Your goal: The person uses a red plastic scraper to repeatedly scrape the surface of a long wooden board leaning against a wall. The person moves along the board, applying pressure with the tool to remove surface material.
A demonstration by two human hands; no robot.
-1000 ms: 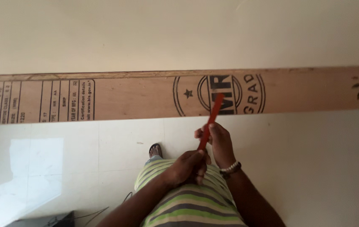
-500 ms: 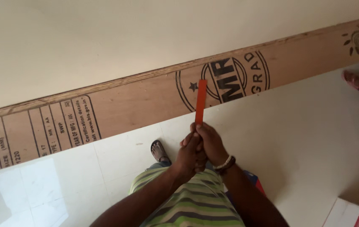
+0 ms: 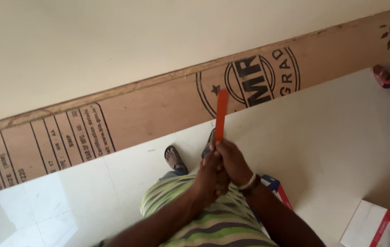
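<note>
Orange and flat, a narrow plastic-looking strip [image 3: 221, 114] stands upright at frame centre, its lower end hidden inside both fists. Left hand [image 3: 207, 176] and right hand [image 3: 233, 161] press together, fingers curled tight around it. Behind runs a long brown plywood board [image 3: 149, 114], cut off at both frame edges.

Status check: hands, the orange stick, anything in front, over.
Left hand and right hand clasped together on orange stick, stick upright. Plywood board leaning on the wall ahead. Nothing between stick and board.
</note>
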